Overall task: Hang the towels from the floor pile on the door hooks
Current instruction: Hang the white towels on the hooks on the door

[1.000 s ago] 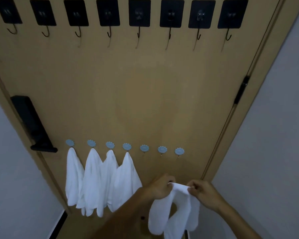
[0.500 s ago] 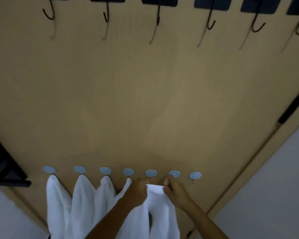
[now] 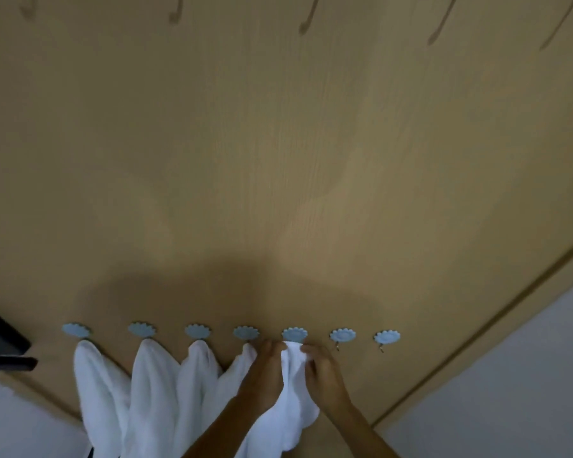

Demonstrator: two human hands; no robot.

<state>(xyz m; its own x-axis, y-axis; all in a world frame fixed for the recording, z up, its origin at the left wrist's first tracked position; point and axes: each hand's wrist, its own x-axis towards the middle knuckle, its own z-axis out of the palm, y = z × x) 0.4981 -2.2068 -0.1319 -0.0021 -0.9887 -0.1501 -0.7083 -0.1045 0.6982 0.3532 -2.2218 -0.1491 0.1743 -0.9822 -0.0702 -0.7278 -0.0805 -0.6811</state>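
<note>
Towel (image 3: 291,385) now up at fifth hook (image 3: 294,334), both hands' (image 3: 267,371) (image 3: 323,375) grip clamped on it.

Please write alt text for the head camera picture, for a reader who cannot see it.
Both hands, left hand and right hand, pinch a white towel up at the fifth blue hook on a wooden door. Four towels hang to its left; two hooks to its right are bare.

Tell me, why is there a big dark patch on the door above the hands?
Head view: the dark patch on the door is a soft shadow, probably the person's own, falling just above the left hand, right hand and towel; the whole picture is dim and slightly blurry, and the wide lens bends the door's edge.
</note>
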